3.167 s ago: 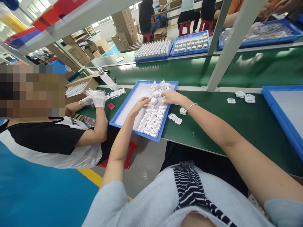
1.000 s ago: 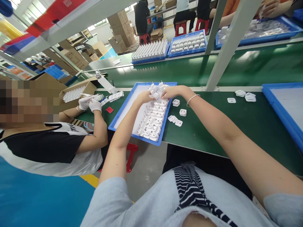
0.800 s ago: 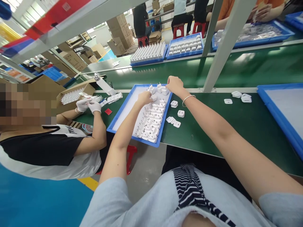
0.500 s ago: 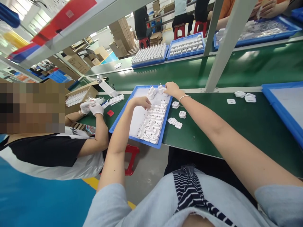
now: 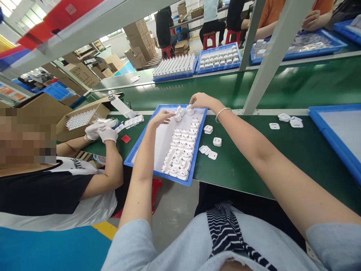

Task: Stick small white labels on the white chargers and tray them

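Fingers (image 5: 169, 114) of my left hand (image 5: 161, 117) loosely spread over one white plug (image 5: 177, 117) at the far end of the blue tray (image 5: 139, 145), right hand (image 5: 201, 101) pinching another plug (image 5: 190, 111) just right of it, rows of plugs (image 5: 182, 150) along the tray's right side, loose plugs (image 5: 210, 141) on the green table (image 5: 254, 158) beside it.

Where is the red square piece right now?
In the head view, the red square lies flat on the green table, just left of the blue tray and right of the co-worker's gloved hands.
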The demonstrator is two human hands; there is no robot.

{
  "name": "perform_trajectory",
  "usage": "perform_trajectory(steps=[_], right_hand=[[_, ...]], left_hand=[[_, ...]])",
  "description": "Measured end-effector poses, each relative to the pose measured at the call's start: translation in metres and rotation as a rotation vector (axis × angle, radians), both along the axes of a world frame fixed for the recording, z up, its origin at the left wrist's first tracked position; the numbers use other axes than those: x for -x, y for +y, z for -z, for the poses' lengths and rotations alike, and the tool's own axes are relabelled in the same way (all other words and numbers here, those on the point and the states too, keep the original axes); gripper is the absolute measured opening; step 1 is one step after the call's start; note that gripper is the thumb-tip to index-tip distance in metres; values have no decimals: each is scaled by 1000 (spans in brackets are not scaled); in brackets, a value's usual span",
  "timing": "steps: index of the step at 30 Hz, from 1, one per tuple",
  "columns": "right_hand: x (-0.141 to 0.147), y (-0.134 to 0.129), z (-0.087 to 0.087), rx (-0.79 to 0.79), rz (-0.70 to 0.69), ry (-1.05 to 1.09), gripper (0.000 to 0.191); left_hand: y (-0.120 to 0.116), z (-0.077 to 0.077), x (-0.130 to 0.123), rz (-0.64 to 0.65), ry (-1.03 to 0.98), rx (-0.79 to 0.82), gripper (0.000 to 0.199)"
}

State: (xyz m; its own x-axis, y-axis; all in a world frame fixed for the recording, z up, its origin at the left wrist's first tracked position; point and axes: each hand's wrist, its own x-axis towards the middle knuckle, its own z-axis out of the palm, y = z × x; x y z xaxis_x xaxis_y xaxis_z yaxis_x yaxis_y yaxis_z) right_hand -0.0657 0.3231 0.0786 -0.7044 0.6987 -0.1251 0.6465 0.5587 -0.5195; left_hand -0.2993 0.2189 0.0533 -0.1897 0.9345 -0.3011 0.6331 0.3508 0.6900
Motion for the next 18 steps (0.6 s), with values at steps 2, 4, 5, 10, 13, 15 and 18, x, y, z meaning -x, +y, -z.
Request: perform_trajectory(steps=[2,4,5,10,13,15,18], right_hand=[[19,2,9,-52,20,12,64],[35,2,19,-65,7,-3,62],[40,2,23,-66,-1,-15,55],[42,-1,22,-17,-76,-81,36],[29,0,12,19,-114,-141,34],[18,2,7,13,-99,-169,33],[2,6,7,6,-53,-178,34]], left_hand=[[12,14,-7,-34,29,-52,81],[22,27,-17,-30,47,-128,92],[27,32,-22,-24,55,-173,92],[40,42,-30,-1,64,-290,64],[36,39,-29,46,32,-280,56],[26,35,-28,111,-10,-234,57],[8,28,-28,263,-101,-93,61]])
